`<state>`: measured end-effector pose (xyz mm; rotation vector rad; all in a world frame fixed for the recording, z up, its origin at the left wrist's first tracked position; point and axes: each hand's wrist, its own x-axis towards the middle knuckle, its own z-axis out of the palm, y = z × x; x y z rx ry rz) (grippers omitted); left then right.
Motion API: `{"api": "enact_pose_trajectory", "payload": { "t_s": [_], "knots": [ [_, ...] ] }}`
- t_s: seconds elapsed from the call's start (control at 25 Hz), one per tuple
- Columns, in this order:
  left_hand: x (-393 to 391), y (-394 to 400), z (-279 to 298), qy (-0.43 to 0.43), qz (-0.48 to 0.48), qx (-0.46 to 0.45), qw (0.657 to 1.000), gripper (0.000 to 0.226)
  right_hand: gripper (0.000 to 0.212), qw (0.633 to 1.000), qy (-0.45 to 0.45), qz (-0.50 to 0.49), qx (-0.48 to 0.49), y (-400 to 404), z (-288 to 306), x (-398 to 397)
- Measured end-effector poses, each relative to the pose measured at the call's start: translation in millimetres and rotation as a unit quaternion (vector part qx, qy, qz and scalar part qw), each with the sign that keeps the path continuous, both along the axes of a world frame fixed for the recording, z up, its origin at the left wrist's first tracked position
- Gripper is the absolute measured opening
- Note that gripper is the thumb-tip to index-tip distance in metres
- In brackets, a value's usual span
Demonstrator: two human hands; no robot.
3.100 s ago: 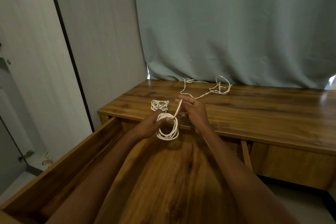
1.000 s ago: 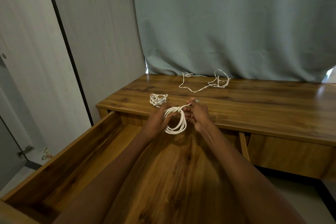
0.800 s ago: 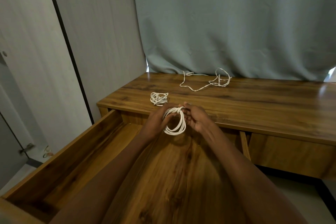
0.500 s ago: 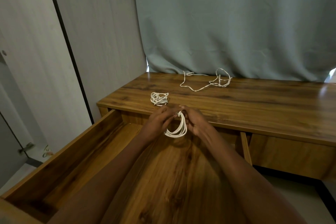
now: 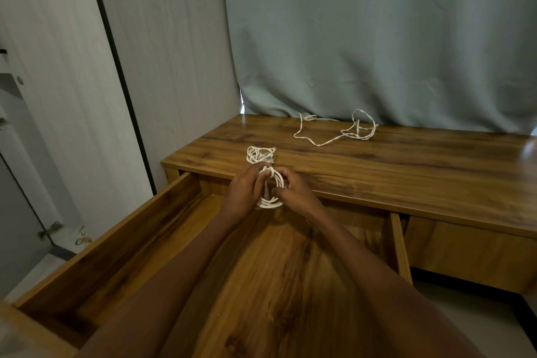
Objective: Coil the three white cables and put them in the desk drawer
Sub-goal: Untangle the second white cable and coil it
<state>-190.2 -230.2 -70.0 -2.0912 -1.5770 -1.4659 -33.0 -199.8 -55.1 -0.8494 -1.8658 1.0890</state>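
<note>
Left hand (image 5: 244, 193) and right hand (image 5: 293, 192) pinch one coiled cable (image 5: 271, 200) over the open drawer (image 5: 96, 264). Two more white cables lie on the desk (image 5: 406, 166): a bundled cable (image 5: 260, 154) and a loose cable (image 5: 334, 131).

Open drawer (image 5: 122, 244) below, unobstructed.

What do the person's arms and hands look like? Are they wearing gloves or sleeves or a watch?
No gloves: the left hand and right hand are both bare. The forearms are bare too, with no sleeves showing anywhere in the picture. I can see no watch, ring or bracelet on the wrists or fingers.
</note>
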Motion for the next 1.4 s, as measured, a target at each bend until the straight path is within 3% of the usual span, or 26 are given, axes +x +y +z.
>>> {"api": "enact_pose_trajectory", "payload": {
  "t_s": [0.2, 0.44, 0.64, 0.76, 0.84, 0.96, 1.08, 1.24, 1.32, 1.4],
  "knots": [
    [9.5, -2.5, 6.7, -0.088, -0.06, -0.024, 0.994, 0.029, 0.045, 0.992, 0.101, -0.015, -0.078, 5.0, 3.8, 6.7],
    [11.7, -11.2, 2.3, -0.082, -0.129, -0.062, 0.986, 0.039, 0.056, 0.968, 0.193, 0.032, -0.16, 11.0, 7.0, 14.2],
    [16.3, -16.3, 5.2, -0.102, -0.155, -0.095, 0.978, 0.043, 0.055, 0.958, 0.208, 0.077, -0.182, 15.8, 6.1, 17.2],
    [18.9, -18.6, 7.7, -0.137, -0.172, -0.118, 0.968, 0.045, 0.045, 0.965, 0.214, 0.039, -0.144, 9.9, 5.6, 11.7],
    [20.2, -20.7, 8.2, -0.115, -0.18, -0.129, 0.968, 0.047, 0.042, 0.964, 0.213, 0.032, -0.157, 9.9, 6.3, 10.7],
    [16.6, -22.0, 3.5, -0.069, -0.164, -0.122, 0.976, 0.048, 0.047, 0.949, 0.214, 0.093, -0.211, 12.6, 9.9, 15.9],
    [7.5, -18.3, -1.5, -0.079, -0.142, -0.124, 0.979, 0.047, 0.054, 0.926, 0.215, 0.188, -0.248, 10.6, 13.3, 19.5],
    [2.3, -21.6, -0.6, -0.128, -0.124, -0.137, 0.974, 0.042, 0.048, 0.975, 0.143, 0.128, -0.111, 8.9, 7.0, 14.1],
    [5.2, -21.5, 0.6, -0.129, -0.103, -0.145, 0.976, 0.039, 0.031, 0.993, 0.1, 0.006, 0.059, 14.1, -1.3, 13.1],
    [13.0, -19.1, 4.8, -0.106, -0.07, -0.168, 0.978, 0.035, 0.021, 0.964, 0.026, -0.099, 0.244, 18.6, -9.6, 15.6]
  ]
}}
